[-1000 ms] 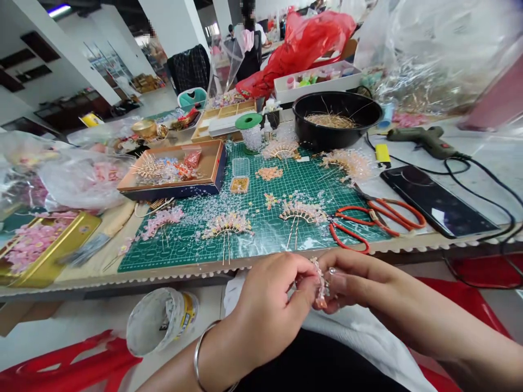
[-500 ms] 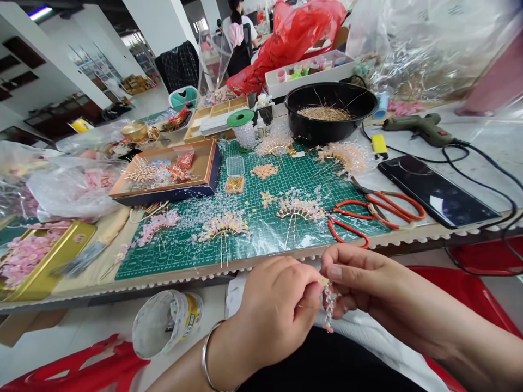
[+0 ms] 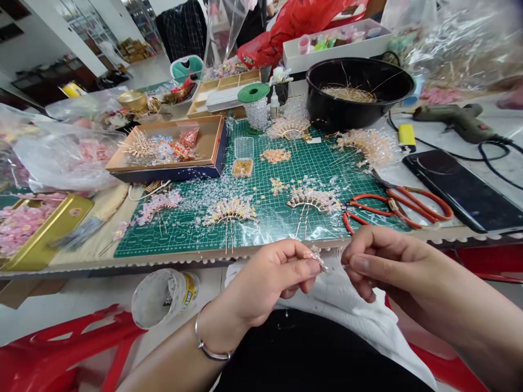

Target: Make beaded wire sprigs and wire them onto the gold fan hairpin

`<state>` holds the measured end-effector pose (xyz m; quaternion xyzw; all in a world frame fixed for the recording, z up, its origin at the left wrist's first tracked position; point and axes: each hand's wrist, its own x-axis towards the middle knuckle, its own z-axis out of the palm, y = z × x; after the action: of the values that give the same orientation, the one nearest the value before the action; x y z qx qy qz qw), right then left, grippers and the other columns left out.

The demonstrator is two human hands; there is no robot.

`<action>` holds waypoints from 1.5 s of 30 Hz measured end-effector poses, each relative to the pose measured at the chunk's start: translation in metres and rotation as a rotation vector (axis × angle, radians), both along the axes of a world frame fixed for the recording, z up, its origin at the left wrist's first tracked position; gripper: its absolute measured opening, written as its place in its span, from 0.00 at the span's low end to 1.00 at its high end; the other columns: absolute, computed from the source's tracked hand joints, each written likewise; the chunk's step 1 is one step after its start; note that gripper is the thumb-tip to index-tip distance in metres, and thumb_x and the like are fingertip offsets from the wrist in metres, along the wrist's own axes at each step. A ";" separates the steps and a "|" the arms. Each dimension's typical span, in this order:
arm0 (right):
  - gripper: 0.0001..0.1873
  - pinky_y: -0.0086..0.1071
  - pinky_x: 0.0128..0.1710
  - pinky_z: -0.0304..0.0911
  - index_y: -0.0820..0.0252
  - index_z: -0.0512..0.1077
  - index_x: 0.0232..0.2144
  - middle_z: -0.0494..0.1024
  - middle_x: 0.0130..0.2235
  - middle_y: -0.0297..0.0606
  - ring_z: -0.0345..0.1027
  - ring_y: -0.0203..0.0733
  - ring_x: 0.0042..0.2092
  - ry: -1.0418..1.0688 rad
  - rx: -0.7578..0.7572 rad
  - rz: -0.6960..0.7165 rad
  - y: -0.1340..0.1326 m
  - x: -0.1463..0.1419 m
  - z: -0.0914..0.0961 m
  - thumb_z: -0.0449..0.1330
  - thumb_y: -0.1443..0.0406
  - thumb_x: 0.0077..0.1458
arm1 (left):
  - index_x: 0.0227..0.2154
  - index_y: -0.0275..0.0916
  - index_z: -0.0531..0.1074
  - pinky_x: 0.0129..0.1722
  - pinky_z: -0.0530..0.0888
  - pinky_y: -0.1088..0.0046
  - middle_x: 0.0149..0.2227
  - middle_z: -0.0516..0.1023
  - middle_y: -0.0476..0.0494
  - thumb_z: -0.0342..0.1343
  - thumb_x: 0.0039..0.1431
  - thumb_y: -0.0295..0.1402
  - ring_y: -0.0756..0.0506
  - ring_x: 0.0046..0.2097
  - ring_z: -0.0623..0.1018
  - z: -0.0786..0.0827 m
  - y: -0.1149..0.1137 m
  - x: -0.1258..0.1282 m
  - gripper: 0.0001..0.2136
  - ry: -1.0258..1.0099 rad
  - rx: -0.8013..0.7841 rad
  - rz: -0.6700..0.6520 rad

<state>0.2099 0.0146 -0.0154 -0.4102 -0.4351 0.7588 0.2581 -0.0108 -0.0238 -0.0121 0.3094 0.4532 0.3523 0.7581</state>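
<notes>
Green mat (image 3: 281, 190) covers the cluttered bench ahead, combs laid across it, red pliers (image 3: 392, 209) at its right edge. Near me, over my lap, my left hand (image 3: 265, 283) pinches a small bead sprig (image 3: 315, 256); my right hand (image 3: 384, 261), fingers curled, seems to pinch fine wire just beside it. I judge I'm mid-wiring; next calls for a steady pull.

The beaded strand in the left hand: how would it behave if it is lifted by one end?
The beaded strand looks thin and small, so probably light and floppy. Its clear beads seem glossy, perhaps slippery; the left hand pinches it between fingertips.
</notes>
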 end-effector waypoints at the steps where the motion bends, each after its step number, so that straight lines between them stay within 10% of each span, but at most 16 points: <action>1: 0.16 0.23 0.27 0.61 0.57 0.75 0.27 0.75 0.23 0.32 0.67 0.31 0.26 0.017 -0.020 0.001 0.000 -0.001 0.000 0.71 0.53 0.56 | 0.30 0.36 0.69 0.22 0.49 0.76 0.22 0.68 0.54 0.64 0.57 0.37 0.57 0.21 0.56 0.000 0.000 0.000 0.11 -0.035 -0.025 0.002; 21: 0.13 0.22 0.28 0.64 0.57 0.73 0.29 0.75 0.26 0.29 0.70 0.30 0.27 0.092 -0.026 0.002 -0.004 -0.008 -0.008 0.69 0.56 0.58 | 0.32 0.37 0.71 0.29 0.61 0.75 0.26 0.63 0.53 0.60 0.62 0.35 0.52 0.29 0.61 -0.003 -0.006 0.001 0.08 0.223 0.281 0.030; 33: 0.10 0.39 0.44 0.70 0.49 0.74 0.43 0.81 0.45 0.36 0.76 0.47 0.46 -0.710 0.939 0.133 -0.023 -0.017 -0.005 0.54 0.64 0.63 | 0.29 0.37 0.70 0.26 0.62 0.77 0.23 0.65 0.55 0.64 0.56 0.32 0.53 0.26 0.63 0.001 -0.001 0.007 0.08 0.230 0.254 0.073; 45: 0.08 0.32 0.36 0.69 0.55 0.76 0.34 0.79 0.32 0.37 0.74 0.42 0.37 -0.374 0.296 0.257 0.003 -0.019 0.007 0.62 0.58 0.60 | 0.29 0.40 0.72 0.33 0.69 0.72 0.27 0.77 0.48 0.57 0.60 0.29 0.49 0.28 0.72 -0.005 -0.009 0.000 0.04 0.620 0.788 0.083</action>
<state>0.1910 0.0180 -0.0080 -0.4426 -0.6298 0.6245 0.1321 -0.0109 -0.0325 -0.0171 0.6440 0.5017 0.4180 0.3986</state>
